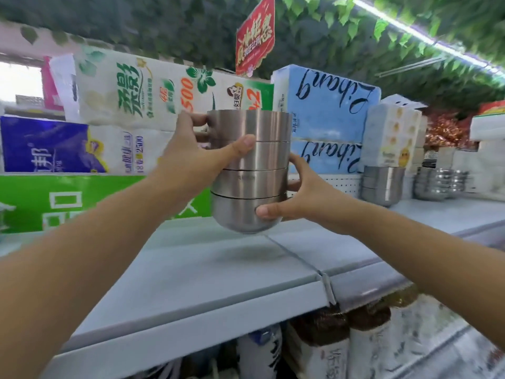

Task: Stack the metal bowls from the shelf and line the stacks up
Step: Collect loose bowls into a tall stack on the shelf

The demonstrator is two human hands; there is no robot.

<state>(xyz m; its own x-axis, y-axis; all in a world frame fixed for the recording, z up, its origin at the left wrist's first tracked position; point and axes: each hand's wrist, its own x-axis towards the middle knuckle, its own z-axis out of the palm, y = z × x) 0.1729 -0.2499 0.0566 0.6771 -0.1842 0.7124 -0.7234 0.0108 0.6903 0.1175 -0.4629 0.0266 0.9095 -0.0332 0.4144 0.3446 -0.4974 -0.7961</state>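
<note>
A stack of four metal bowls (247, 170) is held in the air above a pale blue shelf (191, 274), gripped near its top by the left hand (191, 154) and near its base by the right hand (303, 198). Another bowl stack (381, 184) is seen standing farther right.

Blue tissue packs (325, 105), red hanging sign (255, 36), leafy ceiling (164, 28), bottles (319, 348) below
</note>
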